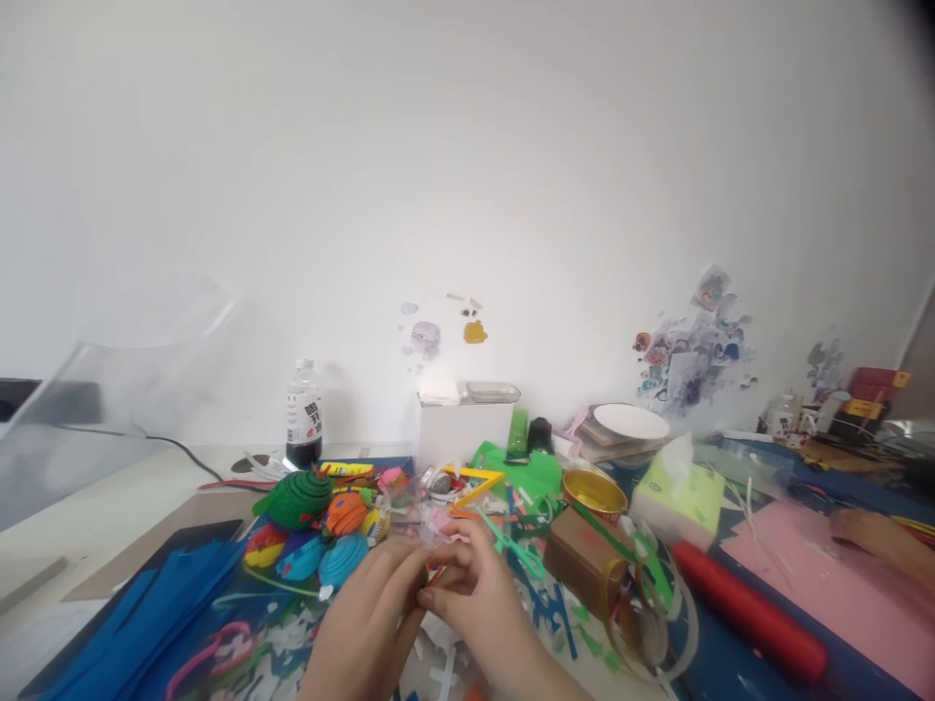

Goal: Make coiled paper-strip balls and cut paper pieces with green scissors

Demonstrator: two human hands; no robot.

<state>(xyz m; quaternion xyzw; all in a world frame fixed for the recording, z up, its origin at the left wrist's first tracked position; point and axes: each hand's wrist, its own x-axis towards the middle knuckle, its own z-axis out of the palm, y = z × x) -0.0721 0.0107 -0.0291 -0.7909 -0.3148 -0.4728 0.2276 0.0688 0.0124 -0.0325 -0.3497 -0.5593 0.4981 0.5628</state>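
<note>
Meeting above the cluttered white bench [124,477], the person's bare left hand [376,604] and bare right hand [474,584] held a small, multicoloured piece with red and white showing [433,574] between them, both narrowed to a close pinch with bent fingers. Most of that piece was hidden by the fingers, so its full shape and material could not be told. It sat near the middle of the bench's front part, over a litter of white, green and blue paper scraps [284,643]. Just left of the left hand lay a light-blue ridged, rounded craft piece [345,558], with a larger dark-green ridged one [299,498] behind it and an orange spotted one [346,513] beside that. Beyond the right hand, a pair of mint-green scissors [522,555] lay near a brown box with rounded edges [584,555], and a round gold-coloured tin [594,494] stood behind the box. Farther right were a yellow-green tissue pack [676,501] with a white tissue sticking up and a shiny red cylinder [752,608] lying aslant next to a flat pink sheet [774,545]. Another person's hand [869,540], blurred, was over the pink sheet. At the back, a clear bottle of dark liquid [305,419] stood upright near the wall.
</note>
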